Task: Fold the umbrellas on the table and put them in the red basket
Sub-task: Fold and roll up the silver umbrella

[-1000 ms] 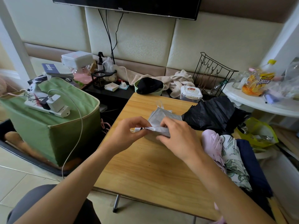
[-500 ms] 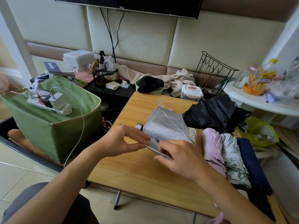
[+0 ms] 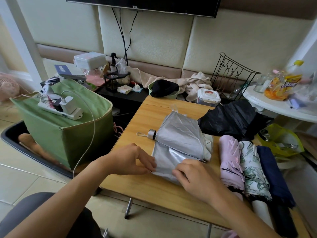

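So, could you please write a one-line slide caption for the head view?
Both hands, left hand and right hand, pinch the silver fabric umbrella on the wooden table.

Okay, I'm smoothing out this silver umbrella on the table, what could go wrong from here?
1. The silver umbrella lies loose and spread; only the left hand and right hand pinch its near edge, so the pleats may bunch unevenly.
2. The black umbrella and pink umbrella sit close by; fabric could snag on them.
3. No red basket is in view, so carrying it means a blind reach.

Bare forearms, no sleeves, dark grey trousers (image 3: pixel 25 213)
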